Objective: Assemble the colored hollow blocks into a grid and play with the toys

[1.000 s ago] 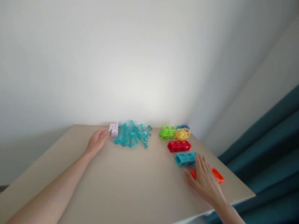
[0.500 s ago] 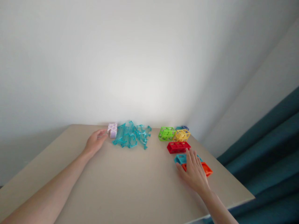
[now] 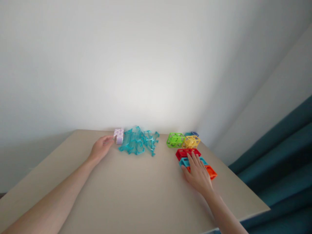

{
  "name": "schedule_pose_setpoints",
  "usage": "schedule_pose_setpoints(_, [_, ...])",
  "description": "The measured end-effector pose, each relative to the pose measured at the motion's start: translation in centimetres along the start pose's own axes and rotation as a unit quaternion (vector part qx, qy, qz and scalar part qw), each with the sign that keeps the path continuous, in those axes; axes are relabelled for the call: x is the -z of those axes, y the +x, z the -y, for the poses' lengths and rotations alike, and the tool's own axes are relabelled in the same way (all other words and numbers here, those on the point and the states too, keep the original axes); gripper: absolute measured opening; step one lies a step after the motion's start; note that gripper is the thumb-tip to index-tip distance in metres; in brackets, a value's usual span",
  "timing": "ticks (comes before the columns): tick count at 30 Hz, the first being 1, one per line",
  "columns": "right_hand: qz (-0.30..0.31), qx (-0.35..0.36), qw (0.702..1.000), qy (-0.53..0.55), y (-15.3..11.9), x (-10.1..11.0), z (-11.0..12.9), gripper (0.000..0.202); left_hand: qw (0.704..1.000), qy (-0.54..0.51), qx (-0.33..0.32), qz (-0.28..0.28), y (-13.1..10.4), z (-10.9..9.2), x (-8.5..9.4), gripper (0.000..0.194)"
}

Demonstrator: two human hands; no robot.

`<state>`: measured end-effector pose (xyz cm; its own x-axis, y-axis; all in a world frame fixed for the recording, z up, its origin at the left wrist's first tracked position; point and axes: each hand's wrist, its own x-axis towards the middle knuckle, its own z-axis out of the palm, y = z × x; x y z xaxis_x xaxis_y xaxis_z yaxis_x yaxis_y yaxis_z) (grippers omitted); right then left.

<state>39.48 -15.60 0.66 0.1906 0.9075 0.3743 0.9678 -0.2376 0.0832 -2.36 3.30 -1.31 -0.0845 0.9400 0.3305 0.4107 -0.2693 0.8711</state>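
Note:
My right hand lies palm down over an orange openwork block frame and a light blue one, fingers stretched forward. Its fingertips reach the near edge of a red block frame, and the three frames sit close together in rows. My left hand rests at the left of a small lilac and white patterned block. Its fingers are extended loosely, the tips at or against the block's side; contact is hard to tell. Right of that block lies a cluster of clear teal plastic pieces.
Behind the red frame stand a green block frame and a yellow one, with dark blue pieces farther back. The beige table meets a white wall. A teal curtain hangs beyond the table's right edge.
My right hand has pushed forward and left, and the light blue and orange frames have slid up toward the red one. My left hand has stayed almost in place.

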Motion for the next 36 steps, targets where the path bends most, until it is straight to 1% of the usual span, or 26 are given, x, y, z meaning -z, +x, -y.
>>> schedule_pose_setpoints(5, [0.005,-0.011,1.000,-0.005,0.5,0.2,0.3,0.065,1.000,0.005,0.004,0.003,0.0,-0.3,0.0,0.043])
schedule_pose_setpoints(10, [0.003,-0.016,1.000,-0.001,0.9,-0.4,0.2,0.063,1.000,0.005,-0.002,0.003,0.0,-0.3,-0.1,0.042])
schedule_pose_setpoints(13, [0.001,-0.017,1.000,0.012,1.0,-1.0,-0.3,0.064,1.000,0.006,-0.004,0.003,0.0,-0.3,-0.1,0.043])
schedule_pose_setpoints(16, [0.000,-0.015,0.999,0.050,1.6,-1.5,-1.2,0.068,1.000,0.006,-0.005,0.001,0.0,-0.2,-0.1,0.042])
schedule_pose_setpoints(19, [-0.015,-0.025,0.996,0.086,3.5,-1.0,-2.2,0.072,1.000,0.007,-0.006,0.002,0.0,-0.2,0.0,0.041])
schedule_pose_setpoints(22, [-0.032,-0.009,0.998,0.061,6.6,-0.1,-2.7,0.067,1.000,0.008,-0.006,0.002,0.1,-0.3,0.0,0.041])
schedule_pose_setpoints(24, [-0.024,-0.005,0.999,0.038,8.7,0.3,-2.6,0.063,1.000,0.008,-0.004,0.001,0.1,-0.3,0.0,0.040])
schedule_pose_setpoints(26, [-0.012,-0.008,0.999,0.030,10.3,0.2,-2.4,0.061,1.000,0.008,-0.003,0.000,0.1,-0.4,0.1,0.040])
schedule_pose_setpoints(28, [-0.010,-0.009,0.999,0.030,11.2,-0.2,-2.1,0.058,1.000,0.008,-0.004,-0.003,0.0,-0.5,0.1,0.040])
schedule_pose_setpoints(31, [-0.022,-0.006,0.999,0.031,11.7,-0.8,-1.8,0.053,1.000,0.006,-0.005,-0.006,0.0,-0.5,0.1,0.041])
schedule_pose_setpoints(36, [-0.032,0.009,0.999,0.036,12.8,-0.5,-2.4,0.038,1.000,0.004,-0.006,-0.009,0.2,-0.3,0.0,0.041])
